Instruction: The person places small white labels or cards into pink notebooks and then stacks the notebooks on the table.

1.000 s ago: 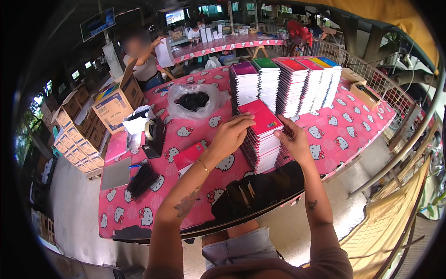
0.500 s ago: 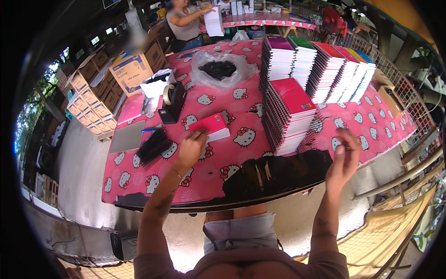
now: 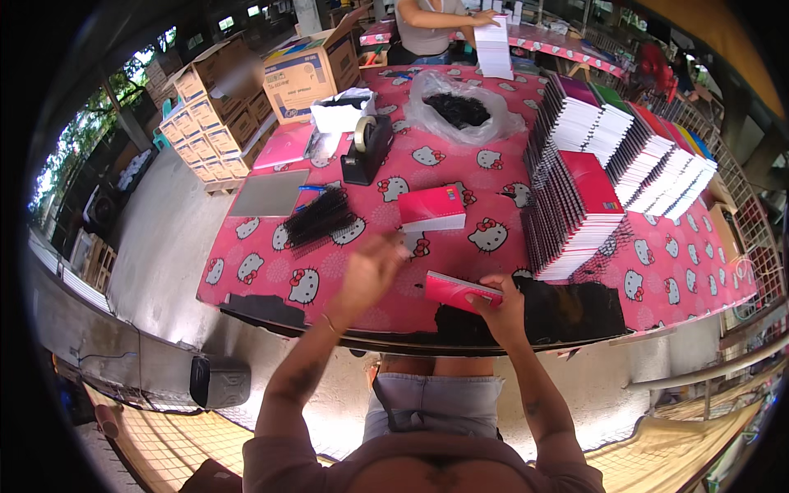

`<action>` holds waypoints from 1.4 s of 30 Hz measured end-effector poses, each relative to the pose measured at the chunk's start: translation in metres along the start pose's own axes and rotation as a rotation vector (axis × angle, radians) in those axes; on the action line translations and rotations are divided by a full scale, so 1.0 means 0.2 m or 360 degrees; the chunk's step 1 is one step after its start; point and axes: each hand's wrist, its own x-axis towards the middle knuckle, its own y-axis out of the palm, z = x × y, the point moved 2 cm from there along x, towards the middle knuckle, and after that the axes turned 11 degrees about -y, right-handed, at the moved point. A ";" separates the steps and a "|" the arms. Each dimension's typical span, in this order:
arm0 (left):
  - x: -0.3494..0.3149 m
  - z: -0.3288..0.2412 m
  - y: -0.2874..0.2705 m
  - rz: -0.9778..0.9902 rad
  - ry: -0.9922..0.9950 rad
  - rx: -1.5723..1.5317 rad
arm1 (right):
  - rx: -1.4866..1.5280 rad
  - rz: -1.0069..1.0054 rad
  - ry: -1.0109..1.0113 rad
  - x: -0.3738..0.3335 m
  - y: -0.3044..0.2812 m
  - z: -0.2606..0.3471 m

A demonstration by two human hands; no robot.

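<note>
My right hand (image 3: 505, 308) grips a small red-covered notebook (image 3: 463, 292) by its right end, thumb on top, just over the table's front edge. To its left, my left hand (image 3: 374, 269) hovers above the table; its fingers are smeared by motion. Beyond both hands lies a short pile of red-covered notebooks (image 3: 431, 207) with white page edges. A heap of black binding wires (image 3: 320, 218) lies to the left of that pile. Right of my hands stands a tall stack of red spiral-bound notebooks (image 3: 575, 215), black coils facing left.
A tape dispenser (image 3: 367, 152), a clear plastic bag (image 3: 464, 107) with black contents and a grey plate (image 3: 269, 193) lie on the pink table. Several stacks of coloured spiral notebooks (image 3: 653, 160) stand far right. Cartons (image 3: 304, 78) are at back left. Another person (image 3: 431, 29) handles white paper beyond.
My right hand came in from beside the tall stack and now holds a red notebook. My left hand has left the short pile and moved nearer me. The view has shifted.
</note>
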 end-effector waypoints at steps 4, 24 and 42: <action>-0.01 0.66 -0.18 -0.0258 -0.0213 0.0741 | 0.0156 0.0049 0.0018 0.01 0.05 -0.06; -0.30 -0.13 -0.07 0.0060 -0.0500 -0.0445 | 0.0569 0.0467 0.0146 0.02 0.13 -0.08; -0.26 -0.08 -0.01 -0.0081 -0.0324 -0.0293 | 0.0552 0.0494 0.0182 0.04 0.11 -0.06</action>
